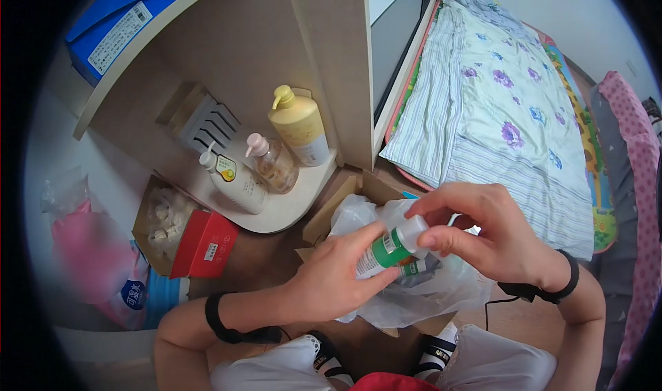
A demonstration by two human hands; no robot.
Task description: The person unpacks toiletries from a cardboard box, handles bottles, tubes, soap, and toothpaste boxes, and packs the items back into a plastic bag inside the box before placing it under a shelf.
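A small white bottle with a green band (393, 247) is held tilted in front of me. My left hand (338, 270) is wrapped round its lower part. The thumb and fingers of my right hand (465, 229) pinch the white cap at its upper end. Below the hands stands an open cardboard box (321, 222) lined with a translucent plastic bag (441, 298). Inside the bag, partly hidden by my left hand and the bottle, lies another item with a green label (414, 267).
Three pump bottles (279, 163) stand on a low shelf (289, 212) ahead on the left. A red-flapped box (203, 246) and pink packages (93, 253) lie at the left. A flowered quilt (503, 101) covers a mat at the right.
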